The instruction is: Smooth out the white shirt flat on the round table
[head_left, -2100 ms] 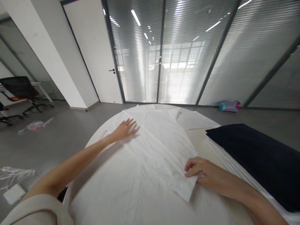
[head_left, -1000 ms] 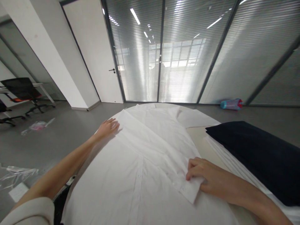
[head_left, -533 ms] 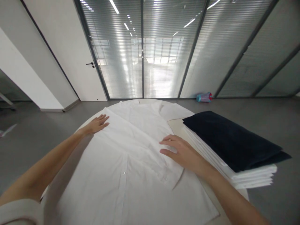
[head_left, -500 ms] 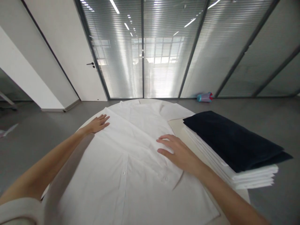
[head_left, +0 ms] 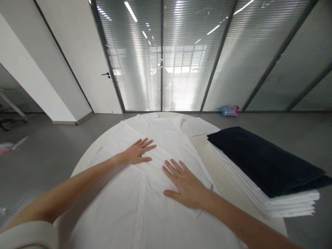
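Note:
A white button-up shirt lies spread over a round table, its button placket running down the middle toward me. My left hand rests on the upper middle of the shirt, fingers stretched out and holding nothing. Close to it on the right, my right hand lies palm down on the cloth with its fingers spread. A sleeve reaches out toward the far right of the table. The shirt's near end runs out of view at the bottom.
On the table's right stands a stack of folded white cloth with a folded dark navy cloth on top. Beyond are a glass partition with blinds and a white door. A blue and red object lies on the floor.
My left hand has moved from the shirt's left edge to its middle. My right hand has come slightly nearer to me and flattened, fingers spreading. Creases across the shirt look smoother.

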Motion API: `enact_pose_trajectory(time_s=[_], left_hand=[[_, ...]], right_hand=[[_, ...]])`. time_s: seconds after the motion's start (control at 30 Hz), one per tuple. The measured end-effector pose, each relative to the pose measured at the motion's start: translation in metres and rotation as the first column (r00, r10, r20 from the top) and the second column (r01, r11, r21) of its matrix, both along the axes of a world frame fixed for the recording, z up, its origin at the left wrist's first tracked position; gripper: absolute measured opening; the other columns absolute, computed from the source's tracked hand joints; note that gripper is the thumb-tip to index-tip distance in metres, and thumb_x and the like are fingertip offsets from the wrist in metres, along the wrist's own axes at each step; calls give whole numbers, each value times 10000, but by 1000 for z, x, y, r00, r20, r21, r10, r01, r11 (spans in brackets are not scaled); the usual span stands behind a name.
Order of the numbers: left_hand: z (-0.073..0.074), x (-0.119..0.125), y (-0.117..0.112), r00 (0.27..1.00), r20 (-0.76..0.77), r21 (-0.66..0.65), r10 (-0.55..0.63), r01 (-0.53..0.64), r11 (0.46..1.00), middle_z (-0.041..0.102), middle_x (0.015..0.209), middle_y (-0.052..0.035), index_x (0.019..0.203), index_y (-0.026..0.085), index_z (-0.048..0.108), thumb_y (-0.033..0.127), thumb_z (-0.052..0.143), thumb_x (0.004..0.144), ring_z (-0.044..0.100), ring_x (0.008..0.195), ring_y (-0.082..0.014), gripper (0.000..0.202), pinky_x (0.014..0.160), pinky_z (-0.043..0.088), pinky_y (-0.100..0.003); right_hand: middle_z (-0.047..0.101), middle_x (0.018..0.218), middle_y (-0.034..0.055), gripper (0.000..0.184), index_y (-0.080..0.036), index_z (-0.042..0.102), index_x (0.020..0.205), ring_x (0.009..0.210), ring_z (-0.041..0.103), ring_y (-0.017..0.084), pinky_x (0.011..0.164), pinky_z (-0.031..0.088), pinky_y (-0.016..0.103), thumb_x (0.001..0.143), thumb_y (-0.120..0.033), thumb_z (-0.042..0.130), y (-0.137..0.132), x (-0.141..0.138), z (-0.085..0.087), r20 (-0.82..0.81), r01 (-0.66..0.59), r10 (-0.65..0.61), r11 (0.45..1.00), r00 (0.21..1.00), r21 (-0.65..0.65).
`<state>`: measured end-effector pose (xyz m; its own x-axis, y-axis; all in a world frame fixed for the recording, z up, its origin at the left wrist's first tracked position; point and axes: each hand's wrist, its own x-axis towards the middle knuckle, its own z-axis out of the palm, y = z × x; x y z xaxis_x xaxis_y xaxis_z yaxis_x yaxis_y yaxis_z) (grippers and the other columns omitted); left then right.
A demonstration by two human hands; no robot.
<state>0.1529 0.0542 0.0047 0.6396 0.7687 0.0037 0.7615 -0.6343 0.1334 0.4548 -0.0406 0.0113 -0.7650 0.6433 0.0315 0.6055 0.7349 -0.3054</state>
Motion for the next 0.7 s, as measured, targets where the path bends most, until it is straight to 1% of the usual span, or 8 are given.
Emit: enact_pose_trajectory(time_s=[0.13,0.27,0.37,0.43,0.5,0.57,0.63,0.7], left_hand=[[-4,-7,7,1000,-9,12,-6,6,1000,135,1647,-11,1561,381,240,707,426,915,92,1517,-304,747,1223,96,-498],[-4,-19,27,998,60,24,-13,12,1000,275,1615,-41,1542,318,333,607,313,998,202,1504,-262,617,1220,166,-452],[-6,-48,53,973,118,144,197,-213,966,353,1583,-83,1502,266,429,584,299,1003,242,1489,-305,606,1206,187,-499],[-9,-76,68,919,104,179,379,-392,902,324,1597,-92,1503,272,428,611,323,982,223,1487,-356,630,1180,181,-576],[-14,-104,77,860,57,157,506,-509,847,287,1612,-99,1522,276,389,618,312,978,212,1487,-371,647,1156,183,-617],[-18,-127,81,817,15,125,576,-573,810,270,1614,-126,1538,250,355,617,283,979,215,1489,-356,673,1151,198,-604],[-22,-142,80,794,-16,109,608,-603,790,264,1610,-157,1546,208,339,624,266,972,218,1492,-336,713,1162,210,-555],[-23,-149,79,784,-40,105,619,-613,783,253,1612,-169,1551,189,327,631,259,964,211,1497,-320,739,1171,214,-511]], right_hand=[[163,1633,125,816,-180,262,1577,1512,108,335,1223,99,545,949,-694,348,1,0,-2,15,-10,9,1000,1000,7],[142,1636,124,785,-186,267,1576,1516,103,317,1221,92,539,967,-679,313,1,2,-2,28,-25,25,1000,999,1],[231,1616,147,758,-182,360,1541,1501,182,329,1204,142,550,963,-672,350,1,1,3,9,-28,28,1000,1000,14],[435,1524,153,667,-190,495,1458,1422,369,323,1163,259,524,962,-630,420,8,-3,9,-49,0,2,1000,999,28],[635,1324,127,496,-202,608,1331,1235,567,282,1068,393,465,968,-518,490,26,-10,14,-171,99,-92,995,981,34],[713,1139,92,352,-197,657,1224,1047,650,232,964,469,403,953,-372,516,57,-20,19,-344,261,-241,965,907,10],[719,1049,77,302,-181,668,1153,963,663,201,909,495,354,919,-273,501,99,-29,23,-498,418,-385,907,777,-48],[711,1029,65,315,-175,656,1152,926,664,189,881,505,326,880,-229,507,143,-34,25,-531,570,-539,812,653,-124]])
